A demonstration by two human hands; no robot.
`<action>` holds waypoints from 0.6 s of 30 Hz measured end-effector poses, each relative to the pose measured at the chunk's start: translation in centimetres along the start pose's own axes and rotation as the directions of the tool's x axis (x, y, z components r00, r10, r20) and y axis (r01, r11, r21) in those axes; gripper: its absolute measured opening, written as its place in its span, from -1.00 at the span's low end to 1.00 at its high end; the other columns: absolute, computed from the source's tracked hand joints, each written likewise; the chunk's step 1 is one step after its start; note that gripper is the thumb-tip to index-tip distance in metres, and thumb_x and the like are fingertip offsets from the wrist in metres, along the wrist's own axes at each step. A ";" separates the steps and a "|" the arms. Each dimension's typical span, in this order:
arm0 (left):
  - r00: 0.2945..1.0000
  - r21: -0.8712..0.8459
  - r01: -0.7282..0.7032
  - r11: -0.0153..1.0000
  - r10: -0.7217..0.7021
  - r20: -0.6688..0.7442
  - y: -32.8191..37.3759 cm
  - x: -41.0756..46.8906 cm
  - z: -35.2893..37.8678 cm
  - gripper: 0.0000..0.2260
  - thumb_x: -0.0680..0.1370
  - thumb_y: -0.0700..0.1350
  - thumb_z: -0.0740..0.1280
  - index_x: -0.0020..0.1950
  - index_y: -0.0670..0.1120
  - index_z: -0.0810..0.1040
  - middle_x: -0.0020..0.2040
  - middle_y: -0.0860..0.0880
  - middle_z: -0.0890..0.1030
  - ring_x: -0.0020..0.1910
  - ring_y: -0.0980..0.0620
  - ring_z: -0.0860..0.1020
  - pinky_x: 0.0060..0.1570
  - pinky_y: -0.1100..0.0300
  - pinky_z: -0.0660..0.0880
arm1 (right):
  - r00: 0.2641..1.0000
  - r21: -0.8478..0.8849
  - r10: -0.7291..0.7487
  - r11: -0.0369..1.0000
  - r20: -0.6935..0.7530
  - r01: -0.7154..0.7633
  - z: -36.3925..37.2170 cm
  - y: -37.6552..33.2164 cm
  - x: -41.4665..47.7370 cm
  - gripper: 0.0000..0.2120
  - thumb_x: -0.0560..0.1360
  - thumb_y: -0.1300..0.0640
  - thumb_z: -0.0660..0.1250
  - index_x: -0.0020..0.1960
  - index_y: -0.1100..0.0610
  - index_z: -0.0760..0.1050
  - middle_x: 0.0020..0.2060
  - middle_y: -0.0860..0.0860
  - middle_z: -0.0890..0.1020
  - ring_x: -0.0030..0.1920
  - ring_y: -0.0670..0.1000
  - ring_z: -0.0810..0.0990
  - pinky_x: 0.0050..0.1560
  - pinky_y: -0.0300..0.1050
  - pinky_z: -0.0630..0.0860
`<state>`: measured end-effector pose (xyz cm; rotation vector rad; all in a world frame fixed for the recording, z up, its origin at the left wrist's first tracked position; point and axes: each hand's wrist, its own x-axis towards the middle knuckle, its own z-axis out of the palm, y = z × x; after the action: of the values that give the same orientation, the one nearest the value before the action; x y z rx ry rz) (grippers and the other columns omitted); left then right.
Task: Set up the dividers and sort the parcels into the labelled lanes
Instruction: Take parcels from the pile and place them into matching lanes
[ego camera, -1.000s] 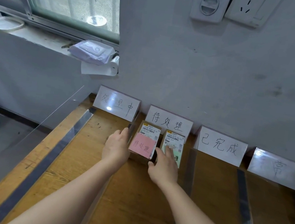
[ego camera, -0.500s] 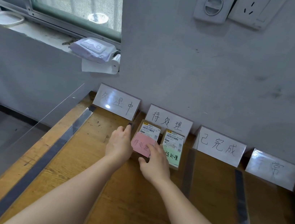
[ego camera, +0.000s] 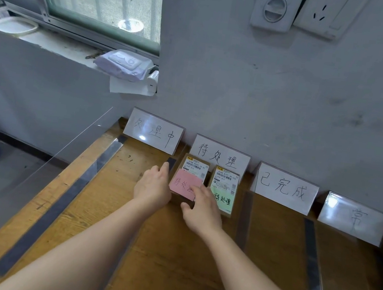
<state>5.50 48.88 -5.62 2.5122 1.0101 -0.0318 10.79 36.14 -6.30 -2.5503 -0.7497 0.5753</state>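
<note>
Parcels (ego camera: 190, 179) on wooden table (ego camera: 170, 252)

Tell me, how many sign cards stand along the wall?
4. From left: first card, second card behind the two parcels, third card, and fourth card far right. None seems hidden.

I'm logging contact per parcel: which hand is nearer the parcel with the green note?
Right. The right hand overlaps the near-left corner of the green-note parcel. The left hand rests farther left, beyond the pink-note parcel.
</note>
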 end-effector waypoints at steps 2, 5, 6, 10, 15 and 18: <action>1.000 0.024 -0.006 1.000 0.006 -0.005 0.1 -0.1 -0.3 -0.36 0.58 -0.13 0.32 0.58 -0.01 0.07 0.36 -0.09 0.40 0.34 -0.09 0.38 0.20 0.03 0.48 | 1.000 -0.044 -0.008 0.999 0.000 0.008 -0.5 0.2 -0.2 -0.41 0.60 -0.01 0.27 0.56 0.03 0.17 0.57 0.03 0.15 0.58 0.07 0.04 0.54 0.03 0.06; 0.999 0.080 -0.046 0.996 0.048 -0.019 0.4 -0.5 -0.8 -0.37 0.58 -0.11 0.32 0.57 -0.01 0.09 0.36 -0.08 0.39 0.33 -0.08 0.37 0.21 0.05 0.48 | 1.000 -0.127 -0.018 0.992 -0.006 0.017 -1.6 0.7 -0.8 -0.43 0.60 -0.01 0.27 0.55 0.05 0.19 0.54 0.06 0.22 0.56 0.09 0.11 0.52 0.02 0.13; 0.998 0.106 -0.062 0.992 0.064 -0.021 0.6 -0.8 -1.1 -0.39 0.58 -0.11 0.31 0.57 -0.01 0.10 0.35 -0.08 0.39 0.32 -0.08 0.37 0.21 0.05 0.47 | 1.000 -0.152 -0.021 0.988 -0.010 0.020 -2.0 0.9 -1.1 -0.43 0.60 -0.02 0.28 0.54 0.06 0.21 0.52 0.07 0.26 0.54 0.09 0.15 0.50 0.02 0.16; 0.988 0.210 -0.141 0.968 0.152 -0.039 1.6 -2.0 -2.2 -0.48 0.55 -0.13 0.31 0.48 -0.03 0.22 0.25 -0.09 0.43 0.23 -0.07 0.40 0.16 0.08 0.47 | 0.999 -0.245 -0.035 0.969 -0.028 0.027 -3.6 1.9 -2.2 -0.47 0.58 -0.04 0.29 0.50 0.06 0.27 0.47 0.07 0.33 0.51 0.11 0.22 0.47 0.06 0.23; 0.967 0.314 -0.223 0.923 0.251 -0.051 3.3 -4.6 -3.4 -0.56 0.53 -0.14 0.32 0.40 -0.05 0.33 0.28 -0.07 0.45 0.28 -0.07 0.39 0.21 0.06 0.42 | 0.997 -0.349 -0.065 0.936 -0.049 0.044 -6.1 3.0 -4.4 -0.48 0.57 -0.07 0.28 0.48 0.07 0.30 0.42 0.07 0.38 0.45 0.10 0.29 0.44 0.06 0.27; 0.956 0.364 -0.253 0.896 0.290 -0.050 4.5 -6.5 -4.0 -0.58 0.52 -0.17 0.32 0.38 -0.07 0.36 0.30 -0.06 0.46 0.32 -0.06 0.38 0.24 0.05 0.41 | 0.994 -0.381 -0.082 0.923 -0.066 0.051 -8.0 3.9 -6.4 -0.48 0.56 -0.08 0.30 0.45 0.06 0.32 0.37 0.06 0.41 0.40 0.09 0.33 0.39 0.06 0.31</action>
<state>3.12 43.31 0.90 2.9954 0.7297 0.0003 11.34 27.28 0.08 -2.8637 -0.9974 0.3247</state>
